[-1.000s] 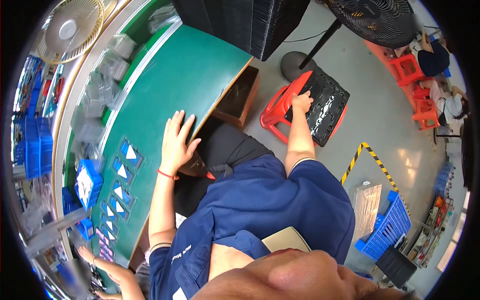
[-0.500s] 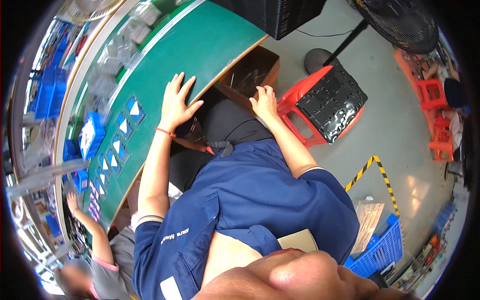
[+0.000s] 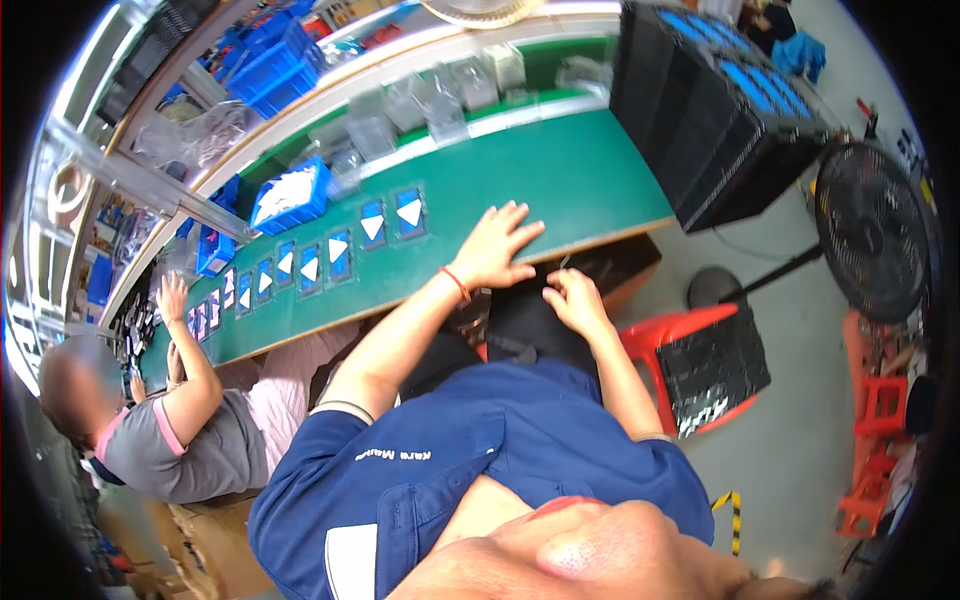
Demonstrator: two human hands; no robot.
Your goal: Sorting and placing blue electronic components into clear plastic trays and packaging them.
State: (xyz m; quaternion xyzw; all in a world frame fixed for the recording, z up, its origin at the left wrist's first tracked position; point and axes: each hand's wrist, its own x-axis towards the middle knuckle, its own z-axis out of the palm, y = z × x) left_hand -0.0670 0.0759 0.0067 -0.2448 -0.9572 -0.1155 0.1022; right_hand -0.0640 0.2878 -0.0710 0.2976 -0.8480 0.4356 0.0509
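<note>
My left hand (image 3: 497,244) lies flat with fingers spread on the green table (image 3: 560,180), close to its near edge, holding nothing. A red band circles that wrist. My right hand (image 3: 572,300) rests lower, on my dark trousers at the table's edge, fingers loosely curled with nothing visible in them. A row of small dark trays with white and blue triangular pieces (image 3: 390,218) runs along the table to the left of my left hand.
A seated co-worker (image 3: 190,430) in grey and pink works at the table's left end. Blue bins (image 3: 290,195) and clear bags sit on the far shelf. Black stacked crates (image 3: 720,110), a floor fan (image 3: 875,240) and a red stool with a black tray (image 3: 705,365) stand to the right.
The view has swung round so the table now runs across the top. My right hand left the red stool and came to my lap; my left hand stays flat on the table.
</note>
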